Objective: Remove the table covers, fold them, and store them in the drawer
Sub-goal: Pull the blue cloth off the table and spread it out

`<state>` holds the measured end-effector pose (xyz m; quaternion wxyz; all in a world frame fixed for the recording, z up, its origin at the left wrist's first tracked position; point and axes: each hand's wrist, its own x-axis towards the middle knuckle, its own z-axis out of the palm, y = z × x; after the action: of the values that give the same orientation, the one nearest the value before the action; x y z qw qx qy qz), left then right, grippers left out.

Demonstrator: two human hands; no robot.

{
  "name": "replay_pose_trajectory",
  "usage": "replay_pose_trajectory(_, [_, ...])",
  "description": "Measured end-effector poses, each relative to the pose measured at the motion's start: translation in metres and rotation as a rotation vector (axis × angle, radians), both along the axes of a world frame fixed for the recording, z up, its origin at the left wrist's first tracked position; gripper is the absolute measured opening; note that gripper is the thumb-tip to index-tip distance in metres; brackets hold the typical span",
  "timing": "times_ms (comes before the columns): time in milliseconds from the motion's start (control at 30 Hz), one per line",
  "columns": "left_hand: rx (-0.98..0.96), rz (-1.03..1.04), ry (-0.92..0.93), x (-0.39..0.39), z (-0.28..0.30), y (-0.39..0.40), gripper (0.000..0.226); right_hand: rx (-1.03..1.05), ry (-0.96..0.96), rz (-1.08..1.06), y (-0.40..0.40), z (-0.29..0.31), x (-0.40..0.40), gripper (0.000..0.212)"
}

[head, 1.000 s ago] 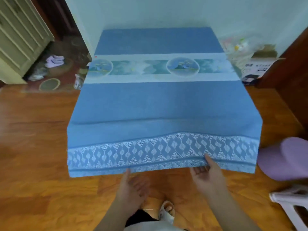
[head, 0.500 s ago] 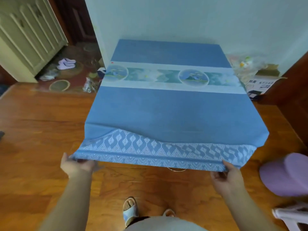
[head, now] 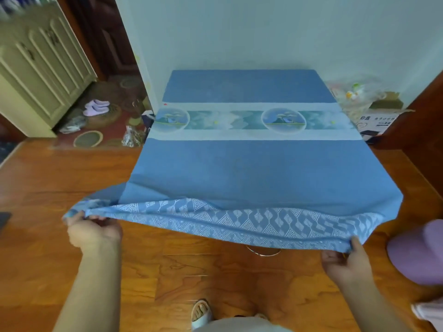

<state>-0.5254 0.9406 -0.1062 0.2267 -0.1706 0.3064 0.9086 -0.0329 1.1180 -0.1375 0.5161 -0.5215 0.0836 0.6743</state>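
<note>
Blue cloth: the table cover [head: 247, 168] lies spread over the tabletop, its far edge at the pale wall [head: 263, 32], a light band with two round pictures crossing its middle.
Patterned border: white woven diamonds run along the near hem [head: 239, 224], which is lifted off the tabletop's front edge and stretched between both hands above the floor.
Cupboard: a cream panelled unit [head: 40, 63] stands at far left, doors closed; contents not visible.
Slippers: a pale purple pair [head: 96, 107] rests on the patterned mat [head: 105, 121] beside the cupboard.
Left hand: the left hand [head: 94, 232] grips the bunched left corner of the hem, fingers curled round the fabric.
Floor: orange-brown wooden boards [head: 191, 271] lie beneath the raised hem; a sandalled foot [head: 201, 312] shows at the bottom edge.
Right hand: the right hand [head: 345, 259] pinches the right corner of the hem, thumb on top, fingers curled beneath.
Cardboard box: an open box [head: 376, 123] with printed characters stands on the floor right of the tabletop, clear plastic bags [head: 352, 94] heaped just behind and beside it; its contents cannot be told.
Stool: a purple rounded seat [head: 419, 252] sits at far right, near the right hand.
</note>
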Motion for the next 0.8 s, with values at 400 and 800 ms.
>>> replay_pose_trajectory(400, [-0.148, -0.844, 0.794, 0.120, 0.242, 0.204, 0.033, -0.015, -0.045, 0.019, 0.042, 0.010, 0.034, 0.011])
replay_pose_trajectory(800, [-0.945, -1.336, 1.302, 0.288, 0.006, 0.121, 0.034, -0.053, -0.056, 0.236, 0.027, 0.006, 0.067, 0.006])
